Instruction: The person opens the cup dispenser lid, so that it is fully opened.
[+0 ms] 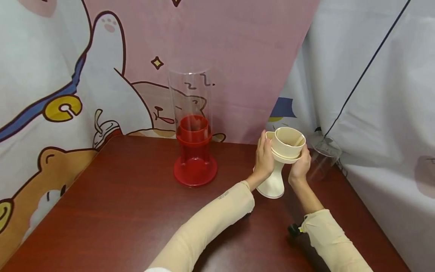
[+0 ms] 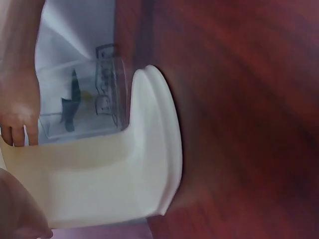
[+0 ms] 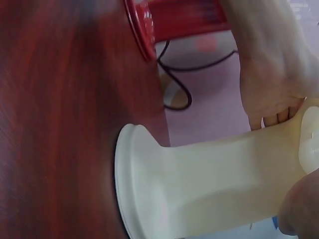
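A cream plastic stand (image 1: 276,177) with a round cup-like top and a flared foot is at the right of the table. My left hand (image 1: 266,158) grips its upper part from the left, and my right hand (image 1: 300,164) grips it from the right. In the left wrist view the stand's foot (image 2: 159,139) is at the tabletop; whether it touches I cannot tell. The right wrist view shows the stand's neck (image 3: 224,184) between both hands. Behind to the right is a clear cylinder (image 1: 326,151), partly hidden by the right hand.
A red stand (image 1: 195,170) of similar shape stands left of centre, with a tall clear cylinder (image 1: 190,90) upright around its top. Printed cloth (image 1: 238,56) hangs behind the dark red-brown table (image 1: 119,211). A thin black cord (image 1: 370,62) runs down the right cloth.
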A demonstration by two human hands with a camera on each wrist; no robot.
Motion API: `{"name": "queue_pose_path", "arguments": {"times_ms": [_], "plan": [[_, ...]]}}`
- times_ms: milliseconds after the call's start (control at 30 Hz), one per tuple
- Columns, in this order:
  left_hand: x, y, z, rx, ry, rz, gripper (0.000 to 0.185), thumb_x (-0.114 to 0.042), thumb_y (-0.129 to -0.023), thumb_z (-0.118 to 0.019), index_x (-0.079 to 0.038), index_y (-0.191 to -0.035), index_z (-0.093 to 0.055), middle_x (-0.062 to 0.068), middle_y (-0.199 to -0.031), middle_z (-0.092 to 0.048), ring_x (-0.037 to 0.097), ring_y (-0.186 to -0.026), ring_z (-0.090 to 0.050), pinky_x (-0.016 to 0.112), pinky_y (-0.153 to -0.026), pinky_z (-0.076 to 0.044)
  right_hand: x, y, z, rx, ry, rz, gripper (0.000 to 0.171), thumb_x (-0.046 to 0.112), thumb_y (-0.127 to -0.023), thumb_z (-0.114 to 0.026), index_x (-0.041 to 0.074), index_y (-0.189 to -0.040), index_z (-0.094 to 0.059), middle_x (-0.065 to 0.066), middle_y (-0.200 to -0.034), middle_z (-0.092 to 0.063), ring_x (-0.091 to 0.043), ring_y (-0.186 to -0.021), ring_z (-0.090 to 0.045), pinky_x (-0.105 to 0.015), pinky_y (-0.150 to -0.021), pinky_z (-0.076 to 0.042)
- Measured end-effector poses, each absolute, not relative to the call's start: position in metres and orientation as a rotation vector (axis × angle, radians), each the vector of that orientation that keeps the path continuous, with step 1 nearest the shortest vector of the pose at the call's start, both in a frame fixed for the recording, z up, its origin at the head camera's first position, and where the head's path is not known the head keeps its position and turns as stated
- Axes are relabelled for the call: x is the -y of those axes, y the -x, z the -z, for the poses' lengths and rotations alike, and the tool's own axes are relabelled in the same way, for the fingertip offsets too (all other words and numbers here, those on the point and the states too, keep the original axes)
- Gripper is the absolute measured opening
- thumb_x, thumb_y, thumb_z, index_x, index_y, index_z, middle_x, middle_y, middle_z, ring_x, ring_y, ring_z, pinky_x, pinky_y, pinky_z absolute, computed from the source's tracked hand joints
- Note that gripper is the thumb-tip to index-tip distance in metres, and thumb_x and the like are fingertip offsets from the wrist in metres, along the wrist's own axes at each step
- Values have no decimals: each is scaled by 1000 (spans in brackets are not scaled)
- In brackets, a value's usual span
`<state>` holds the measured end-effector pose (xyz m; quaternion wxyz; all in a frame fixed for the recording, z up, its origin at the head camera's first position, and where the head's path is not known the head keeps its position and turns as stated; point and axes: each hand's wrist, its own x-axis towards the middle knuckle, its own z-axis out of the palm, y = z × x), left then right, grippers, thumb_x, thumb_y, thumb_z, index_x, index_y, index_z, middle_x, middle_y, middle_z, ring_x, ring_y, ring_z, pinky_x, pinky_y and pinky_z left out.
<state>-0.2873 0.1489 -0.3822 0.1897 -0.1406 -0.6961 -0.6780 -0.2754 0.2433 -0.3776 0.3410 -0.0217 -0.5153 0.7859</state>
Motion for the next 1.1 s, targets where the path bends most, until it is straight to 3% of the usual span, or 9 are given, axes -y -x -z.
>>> {"name": "queue_pose_path", "arguments": {"times_ms": [167, 567, 1100], "plan": [[-161, 303, 382, 1998, 356, 1866, 49, -36, -98, -14, -17, -143, -20, 2, -146, -27, 15, -135, -23, 31, -110, -21, -256, 293, 377, 1362, 42, -2061, 39, 27, -97, -32, 5, -96, -65, 2, -77, -62, -10, -76, -54, -20, -77, -40], [-168, 331, 385, 1999, 359, 1859, 50, -36, -98, -14, -15, -143, -19, 8, -146, -27, 15, -135, -24, 30, -110, -20, -264, 318, 378, 1408, 163, -2034, 35, 32, -94, -38, 12, -86, -66, 5, -72, -58, -8, -74, -50, -17, -76, -37], [-161, 328, 381, 2025, 374, 1903, 50, -37, -98, -17, -15, -142, -23, 0, -142, -33, 10, -131, -30, 27, -108, -25, -266, 316, 378, 1464, 130, -2017, 37, 30, -96, -35, 11, -89, -65, 5, -70, -57, -8, -72, -50, -16, -75, -36]]}}
